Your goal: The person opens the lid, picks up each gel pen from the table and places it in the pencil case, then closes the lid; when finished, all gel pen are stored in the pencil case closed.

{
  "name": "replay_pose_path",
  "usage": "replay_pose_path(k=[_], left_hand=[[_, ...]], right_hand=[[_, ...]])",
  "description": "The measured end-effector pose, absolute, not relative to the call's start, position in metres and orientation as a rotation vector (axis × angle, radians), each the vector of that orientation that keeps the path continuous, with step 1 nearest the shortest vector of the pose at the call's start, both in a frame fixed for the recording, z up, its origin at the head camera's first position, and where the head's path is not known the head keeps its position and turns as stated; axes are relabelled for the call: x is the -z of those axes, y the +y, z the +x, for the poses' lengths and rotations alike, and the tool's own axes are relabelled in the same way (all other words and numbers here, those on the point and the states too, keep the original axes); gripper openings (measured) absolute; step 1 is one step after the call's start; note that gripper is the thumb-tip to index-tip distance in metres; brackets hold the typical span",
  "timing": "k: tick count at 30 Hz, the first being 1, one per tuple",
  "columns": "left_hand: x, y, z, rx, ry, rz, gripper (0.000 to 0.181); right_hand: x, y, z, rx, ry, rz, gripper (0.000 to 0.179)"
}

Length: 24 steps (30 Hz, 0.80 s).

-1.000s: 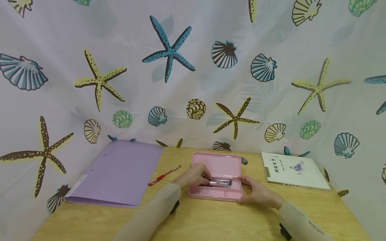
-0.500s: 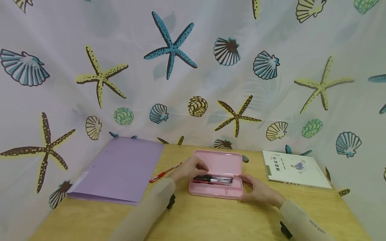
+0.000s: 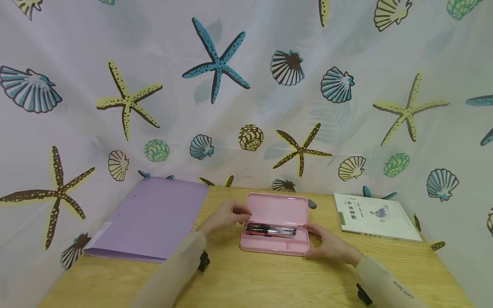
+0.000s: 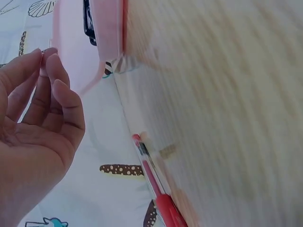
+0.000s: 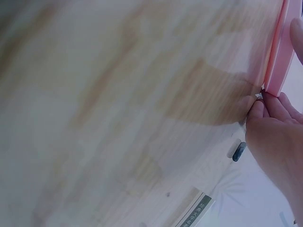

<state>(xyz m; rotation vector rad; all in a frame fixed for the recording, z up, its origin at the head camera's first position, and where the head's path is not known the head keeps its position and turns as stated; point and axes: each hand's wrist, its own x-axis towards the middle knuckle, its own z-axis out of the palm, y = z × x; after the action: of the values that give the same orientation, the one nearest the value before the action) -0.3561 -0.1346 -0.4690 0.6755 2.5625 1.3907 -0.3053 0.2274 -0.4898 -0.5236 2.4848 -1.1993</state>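
Observation:
A pink pencil case lies on the table with its lid raised at the back. Several pens lie side by side in its long rear compartment. My left hand is beside the case's left end, fingers loosely bent and holding nothing, the tips close to the lid's lower left corner. With thumb in front and fingers behind, my right hand holds the case's right end. A red pen rests on the table near the left hand; the left arm mostly covers it in the head view.
At the left lies a purple folder. A white book is at the right, with a small dark stone just behind the case. A patterned curtain borders the wooden table at the back and sides.
My left hand has let go of the pens, come up out of the case and moved left to its corner. The pens now show in full. The right hand has stayed at the right end.

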Motion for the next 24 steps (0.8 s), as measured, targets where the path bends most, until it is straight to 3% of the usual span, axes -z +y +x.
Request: replay_pose_path(k=[15, 24], left_hand=[[0.462, -0.191, -0.349, -1.414, 2.475, 0.599, 0.032], [0.461, -0.212, -0.349, -1.264, 2.629, 0.577, 0.028]], right_hand=[[0.492, 0.227, -0.308, 1.204, 2.488, -0.514, 0.087], [0.492, 0.228, -0.309, 1.213, 2.483, -0.51, 0.089]])
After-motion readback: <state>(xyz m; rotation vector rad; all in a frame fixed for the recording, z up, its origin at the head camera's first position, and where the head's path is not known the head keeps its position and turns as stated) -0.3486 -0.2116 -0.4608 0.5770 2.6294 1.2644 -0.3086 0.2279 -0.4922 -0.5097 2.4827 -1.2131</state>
